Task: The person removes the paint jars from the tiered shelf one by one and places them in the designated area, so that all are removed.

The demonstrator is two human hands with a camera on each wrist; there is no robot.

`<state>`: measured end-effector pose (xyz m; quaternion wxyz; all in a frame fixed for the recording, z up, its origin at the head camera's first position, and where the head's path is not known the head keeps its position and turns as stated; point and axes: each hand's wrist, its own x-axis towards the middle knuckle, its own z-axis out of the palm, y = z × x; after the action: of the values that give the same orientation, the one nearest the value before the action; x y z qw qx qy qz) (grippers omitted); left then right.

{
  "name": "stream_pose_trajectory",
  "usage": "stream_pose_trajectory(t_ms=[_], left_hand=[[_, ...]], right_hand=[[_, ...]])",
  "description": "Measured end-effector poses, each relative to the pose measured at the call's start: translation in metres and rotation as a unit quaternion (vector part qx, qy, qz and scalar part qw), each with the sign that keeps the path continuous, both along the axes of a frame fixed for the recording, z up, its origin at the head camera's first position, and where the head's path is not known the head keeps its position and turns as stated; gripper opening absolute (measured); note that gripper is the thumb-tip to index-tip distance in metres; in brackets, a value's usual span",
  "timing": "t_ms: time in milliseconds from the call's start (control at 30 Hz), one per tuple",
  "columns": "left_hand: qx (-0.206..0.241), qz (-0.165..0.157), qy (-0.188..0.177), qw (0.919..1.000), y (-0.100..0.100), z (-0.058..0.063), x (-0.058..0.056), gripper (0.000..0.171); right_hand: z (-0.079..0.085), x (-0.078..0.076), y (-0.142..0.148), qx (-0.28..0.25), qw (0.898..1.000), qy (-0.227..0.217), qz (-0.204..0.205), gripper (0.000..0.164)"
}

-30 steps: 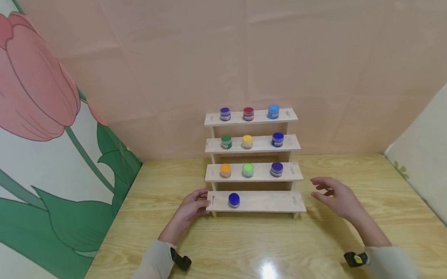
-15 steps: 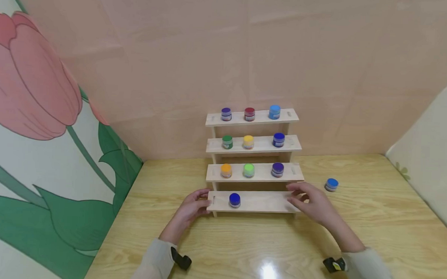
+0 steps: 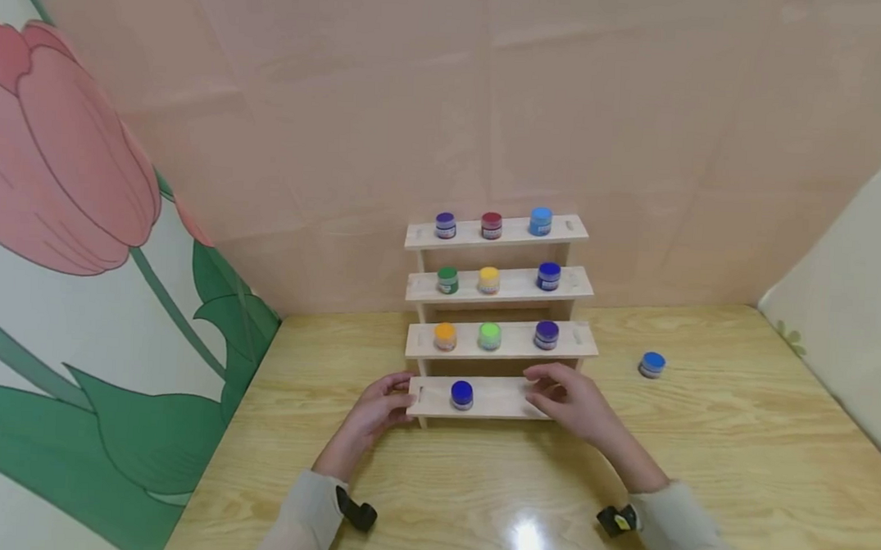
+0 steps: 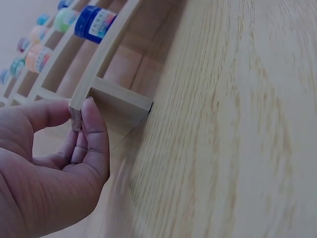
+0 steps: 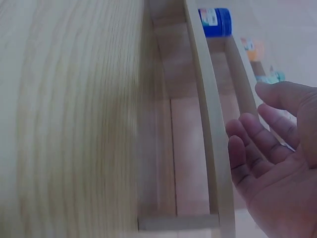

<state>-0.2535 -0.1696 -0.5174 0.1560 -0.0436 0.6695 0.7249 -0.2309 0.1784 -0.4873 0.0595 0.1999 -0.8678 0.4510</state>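
Note:
A stepped wooden shelf rack stands on the table with several small paint jars on it. My left hand pinches the left end of the lowest board, thumb and fingers on either side in the left wrist view. On that board sits a dark blue paint jar. Over the board's right part, my right hand has loosely bent fingers with nothing between them. Whether they touch the board is unclear. That hand hides the board's right end in the head view.
A blue-lidded paint jar stands alone on the table, right of the rack. Higher boards carry other jars, including a light green jar and a red jar. A wall rises close behind.
My right hand has moved left from beside the rack to above the lowest board, uncovering the blue-lidded jar on the table. The left hand has stayed on the board's end.

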Motion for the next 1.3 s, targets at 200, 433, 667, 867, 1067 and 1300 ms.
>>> stream_pose_trajectory(t_ms=[200,433,667,867,1067,1300], left_hand=[[0.004,0.0,0.005,1.0,0.0,0.002,0.001,0.053],[0.009,-0.001,0.012,0.9999,-0.001,0.003,0.002,0.054],[0.008,0.003,0.012,0.9999,-0.003,0.0,0.001,0.053],[0.004,0.009,0.005,0.9999,-0.001,0.0,0.001,0.052],[0.006,0.006,0.01,0.9999,-0.001,-0.001,0.001,0.052],[0.008,0.005,0.009,0.9999,-0.001,0.0,0.0,0.053]], right_hand=[[-0.004,-0.003,-0.017,-0.015,1.0,0.012,0.013,0.027],[-0.003,-0.002,-0.033,-0.03,0.999,0.004,0.028,0.028],[-0.006,-0.004,-0.048,-0.05,0.998,0.013,0.04,0.031],[-0.006,-0.005,-0.057,-0.046,0.998,-0.001,0.035,0.032],[-0.005,-0.006,-0.068,-0.039,0.998,0.003,0.05,0.033],[0.0,-0.007,-0.082,-0.017,0.998,-0.023,0.049,0.036]])
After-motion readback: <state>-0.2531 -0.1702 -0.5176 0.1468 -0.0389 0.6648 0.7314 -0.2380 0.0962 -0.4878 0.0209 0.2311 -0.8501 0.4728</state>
